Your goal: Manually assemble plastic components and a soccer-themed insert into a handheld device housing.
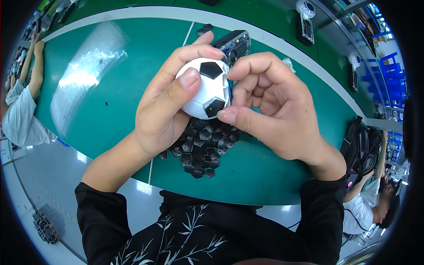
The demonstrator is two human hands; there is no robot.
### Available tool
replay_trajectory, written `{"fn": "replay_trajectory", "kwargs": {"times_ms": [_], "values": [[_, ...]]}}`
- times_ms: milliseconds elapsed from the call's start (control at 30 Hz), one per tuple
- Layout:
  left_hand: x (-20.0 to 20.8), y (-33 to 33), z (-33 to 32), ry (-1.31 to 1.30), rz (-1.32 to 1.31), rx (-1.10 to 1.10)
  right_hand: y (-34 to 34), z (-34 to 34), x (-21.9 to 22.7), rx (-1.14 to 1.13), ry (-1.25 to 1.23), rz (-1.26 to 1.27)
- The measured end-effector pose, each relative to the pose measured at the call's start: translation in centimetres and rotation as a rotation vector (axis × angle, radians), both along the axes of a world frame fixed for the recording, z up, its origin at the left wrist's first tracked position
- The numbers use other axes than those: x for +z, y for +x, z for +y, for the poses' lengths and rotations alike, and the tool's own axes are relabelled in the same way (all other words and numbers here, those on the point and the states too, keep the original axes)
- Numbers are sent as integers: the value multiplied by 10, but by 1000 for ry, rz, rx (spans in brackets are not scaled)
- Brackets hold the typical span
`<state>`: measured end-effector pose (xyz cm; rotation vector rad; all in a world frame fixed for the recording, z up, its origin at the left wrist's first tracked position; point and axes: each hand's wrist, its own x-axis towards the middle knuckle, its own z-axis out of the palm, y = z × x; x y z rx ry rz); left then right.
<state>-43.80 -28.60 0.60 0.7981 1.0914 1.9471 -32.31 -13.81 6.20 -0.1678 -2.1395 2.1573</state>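
A white plastic ball shell with black pentagon patches, patterned like a football, is held up above the green table. My left hand wraps round its left side, the thumb lying across the white face. At the shell's right edge my right hand has its thumb and index finger, the thumb touching next to the lower black patch. Whether a small part sits between those fingers cannot be made out. Below the shell lies a heap of loose black pentagon pieces, partly hidden by my hands.
A dark device with a clear casing stands behind my hands. Clear plastic sheets lie on the table's left. A few black pieces lie at the far edge. A black bag and another person are at the right.
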Motion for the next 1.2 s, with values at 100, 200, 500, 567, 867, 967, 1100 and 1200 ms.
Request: {"fn": "replay_trajectory", "kwargs": {"times_ms": [100, 200, 500, 567, 867, 967, 1100, 1200], "values": [[1, -2, 0, -53, 36, 27, -2, -1, 1, -13, -40, -10], [5, -4, -4, -107, 32, -29, -5, -4, 9, -37, 196, -108], [-1, -13, -8, -42, 336, 8, -18, -3, 5, 67, 664, -38], [-7, -15, -8, 38, 514, 42, -18, -3, 0, 99, 772, 178], [2, -37, -15, 73, 801, 17, -21, -16, -9, 99, 797, 247], [3, -39, -15, 91, 781, 35, -28, -16, -8, 87, 745, 284], [15, -35, -17, 185, 620, 83, -35, -14, 6, 101, 576, 312], [25, -46, -30, 136, 954, 86, -32, -13, 18, 103, 427, 257]]}}
